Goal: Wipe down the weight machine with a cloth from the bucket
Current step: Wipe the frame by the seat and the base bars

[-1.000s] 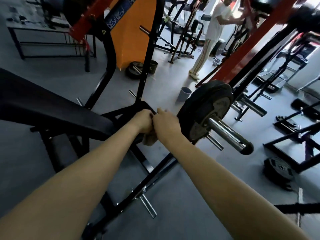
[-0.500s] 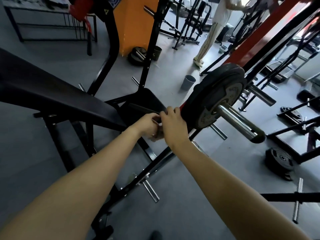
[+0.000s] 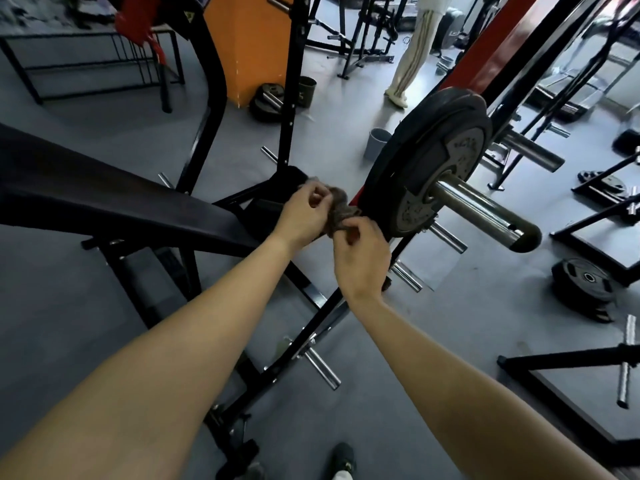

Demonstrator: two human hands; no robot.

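Note:
A crumpled grey-brown cloth [image 3: 341,211] is bunched between both hands in the middle of the head view. My left hand [image 3: 304,216] grips its left side with curled fingers. My right hand [image 3: 362,251] pinches its lower right side. The cloth sits just left of a black weight plate [image 3: 433,171] loaded on a chrome sleeve [image 3: 485,211] of the weight machine. The machine's black padded bench [image 3: 114,199] runs off to the left, with its black frame bar [image 3: 311,327] under my arms. A small grey bucket [image 3: 377,143] stands on the floor behind the plate.
Chrome storage pegs [image 3: 322,367] stick out of the frame below my arms. A loose plate [image 3: 585,284] lies on the floor at right, beside other black frames. An orange pillar [image 3: 252,43] and a person's legs [image 3: 410,53] are at the back. My shoe [image 3: 343,460] shows at the bottom.
My hands have pulled slightly apart, exposing the bunched cloth between them. The view has tilted down and closer, so the plate and bench look larger.

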